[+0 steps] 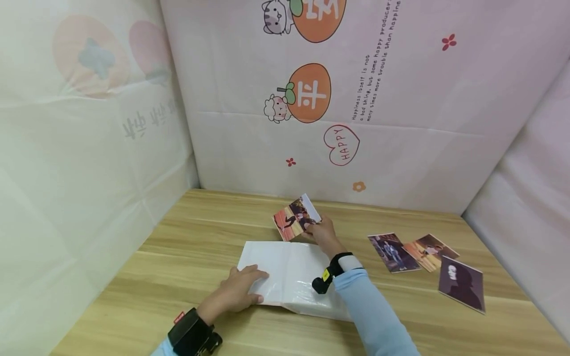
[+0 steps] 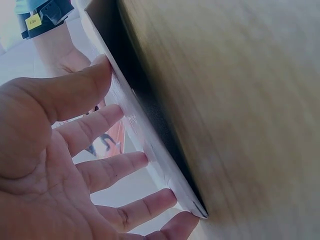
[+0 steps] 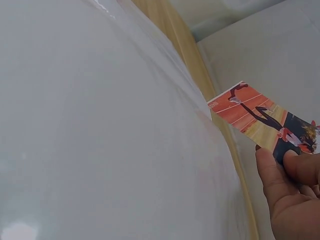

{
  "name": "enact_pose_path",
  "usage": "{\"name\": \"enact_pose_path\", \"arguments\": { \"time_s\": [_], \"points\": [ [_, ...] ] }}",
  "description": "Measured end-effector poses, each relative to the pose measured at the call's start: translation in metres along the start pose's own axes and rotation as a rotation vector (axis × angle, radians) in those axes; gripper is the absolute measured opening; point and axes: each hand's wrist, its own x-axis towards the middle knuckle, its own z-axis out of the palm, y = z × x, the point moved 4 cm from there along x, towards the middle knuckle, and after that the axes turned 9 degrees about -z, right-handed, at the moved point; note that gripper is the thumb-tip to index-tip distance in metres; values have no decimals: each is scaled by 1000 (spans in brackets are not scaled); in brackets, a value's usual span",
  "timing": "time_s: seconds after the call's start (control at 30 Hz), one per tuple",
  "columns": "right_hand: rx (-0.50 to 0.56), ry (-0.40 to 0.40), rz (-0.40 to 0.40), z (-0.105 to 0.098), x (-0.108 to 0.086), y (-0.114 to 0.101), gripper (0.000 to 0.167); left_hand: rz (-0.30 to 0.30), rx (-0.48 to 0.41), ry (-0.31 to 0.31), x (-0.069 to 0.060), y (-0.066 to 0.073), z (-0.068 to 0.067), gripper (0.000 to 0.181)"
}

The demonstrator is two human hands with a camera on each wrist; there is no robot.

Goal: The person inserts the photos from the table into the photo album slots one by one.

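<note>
An album with blank white pages lies spread on the table. On its left page rests the left hand, fingers extended; in the left wrist view that hand's fingertips touch the album's edge. Above the album's top edge, the right hand pinches a picture card by its right side, tilted. The right wrist view has the card between thumb and fingers of the right hand, beside the glossy clear-covered page.
To the right on the wooden table lie a dark photo with figures, an orange photo and a dark purple photo, partly overlapping. Printed white cloth hangs behind, with more cloth at both sides.
</note>
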Motion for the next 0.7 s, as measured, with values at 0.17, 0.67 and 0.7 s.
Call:
{"name": "enact_pose_path", "arguments": {
  "time_s": [0.17,0.67,0.7],
  "points": [
    [-36,-4,-3,-1,1,1,47,0,1,-4,0,-1,0,43],
    [-25,16,-26,-1,3,2,47,14,1,-5,1,-1,-2,44],
    [-21,18,-32,-1,3,2,47,15,-1,-6,0,-1,-2,44]
  ]
}}
